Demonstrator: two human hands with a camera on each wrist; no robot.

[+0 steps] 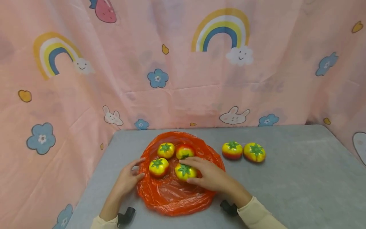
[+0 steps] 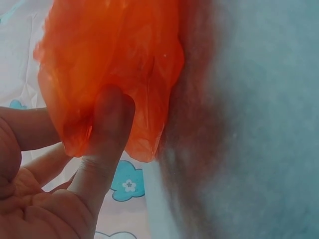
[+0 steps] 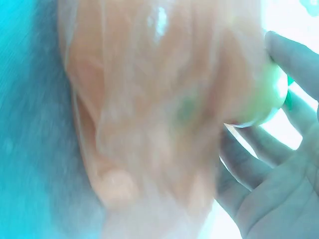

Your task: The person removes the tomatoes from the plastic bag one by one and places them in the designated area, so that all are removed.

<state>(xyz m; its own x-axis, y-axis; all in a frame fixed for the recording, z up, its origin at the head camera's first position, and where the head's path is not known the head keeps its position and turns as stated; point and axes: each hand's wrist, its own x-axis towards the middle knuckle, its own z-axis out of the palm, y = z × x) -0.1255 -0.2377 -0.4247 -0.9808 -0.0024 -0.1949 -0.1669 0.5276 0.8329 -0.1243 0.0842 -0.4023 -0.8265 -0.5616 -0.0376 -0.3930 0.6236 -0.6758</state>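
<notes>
My right hand (image 1: 213,173) is over the right side of the red bag (image 1: 183,206), with my thumb and fingers curled round one round fruit (image 1: 183,173). That fruit is in the bag, yellow with a green leafy top, and it sits right between my thumb and fingers. My left hand (image 1: 128,178) is at the left edge of the bag, and my thumb and fingers pinch the thin, crinkly side. The bag is wide open, so I can see in. Three more fruits are inside it: a yellow one (image 1: 166,150) at the back left, a redder one (image 1: 186,149) at the back right, just behind the one I hold, and a yellow and red one (image 1: 158,170) at the front left, near my left hand. Two more fruits, one closer (image 1: 232,152) and one farther out (image 1: 254,154), sit side by side to the right of the bag, on the grey surface (image 1: 300,178). Behind the bag hangs a pink cloth (image 1: 183,105) with rainbows, bunnies and blue flowers.
</notes>
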